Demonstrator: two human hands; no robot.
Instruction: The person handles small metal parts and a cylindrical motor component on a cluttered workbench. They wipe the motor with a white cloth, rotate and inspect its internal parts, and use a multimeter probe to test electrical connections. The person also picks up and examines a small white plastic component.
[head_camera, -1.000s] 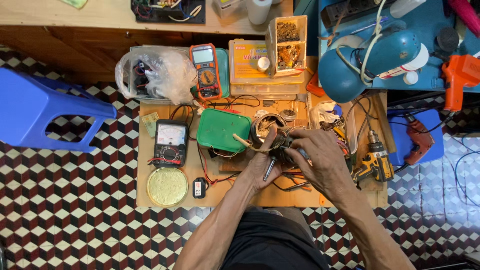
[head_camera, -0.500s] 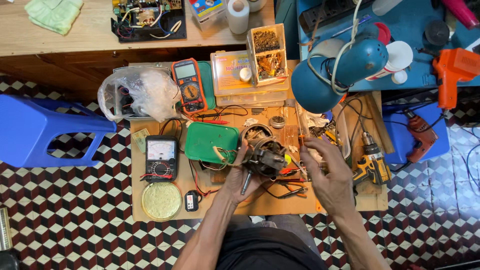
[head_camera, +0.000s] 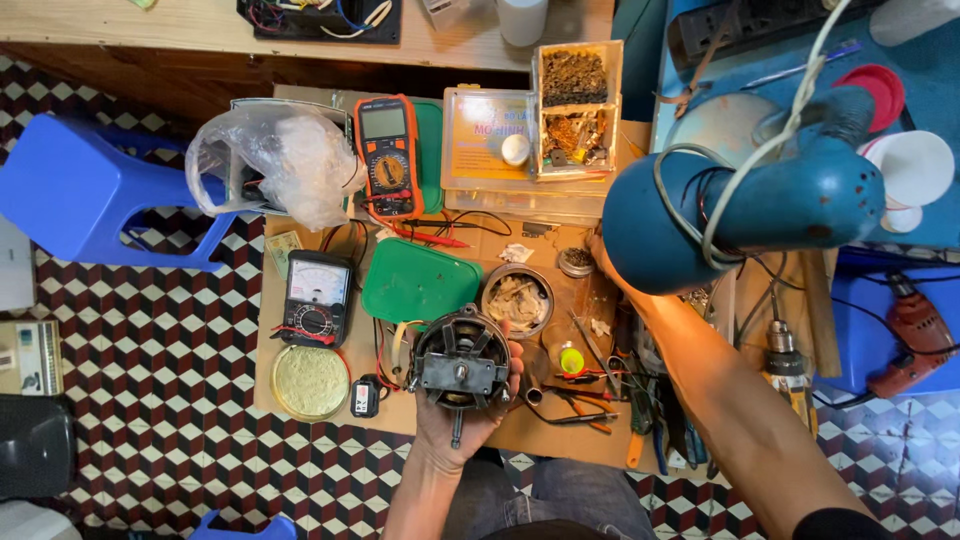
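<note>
The left hand (head_camera: 462, 420) holds a small electric motor (head_camera: 460, 358) from below, with the fingers wrapped around its metal frame. The motor's shaft points down toward the person. The motor is lifted just above the front edge of the worktop (head_camera: 330, 400), which is a low wooden board on a checkered floor. The right arm reaches forward across the board, and the right hand (head_camera: 598, 247) goes under a blue desk lamp (head_camera: 740, 205), so I cannot tell if it is released or grasping something. Behind the motor lie a green plastic lid (head_camera: 420, 283) and a round metal tin (head_camera: 516, 298). To the left are an analog meter (head_camera: 314, 298) and an orange digital multimeter (head_camera: 387, 155). Pliers and screwdrivers (head_camera: 600, 400) lie to the right of the motor.
</note>
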